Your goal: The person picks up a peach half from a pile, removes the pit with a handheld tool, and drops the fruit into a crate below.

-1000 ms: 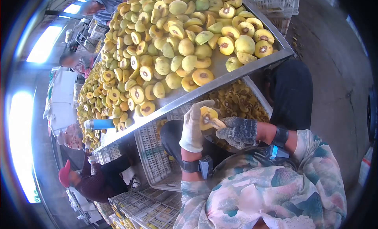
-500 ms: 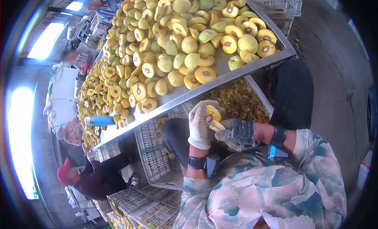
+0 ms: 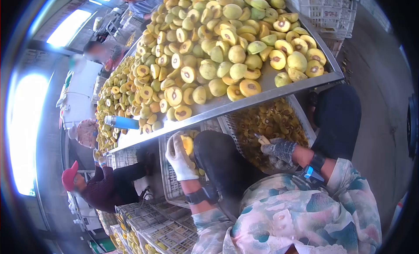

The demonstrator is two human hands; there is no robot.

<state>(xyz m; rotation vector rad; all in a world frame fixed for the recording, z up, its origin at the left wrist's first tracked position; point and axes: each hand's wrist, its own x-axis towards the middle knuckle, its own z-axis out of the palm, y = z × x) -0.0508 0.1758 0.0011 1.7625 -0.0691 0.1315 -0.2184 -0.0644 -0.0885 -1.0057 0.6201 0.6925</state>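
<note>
Head view: my left hand, in a pale glove, is closed around a yellow fruit half over a white crate below the desk. My right hand, in a grey glove, grips a small knife above a crate of fruit pits. My hands are well apart. Cut fruit is piled on the desk, with a blue bottle at its edge.
</note>
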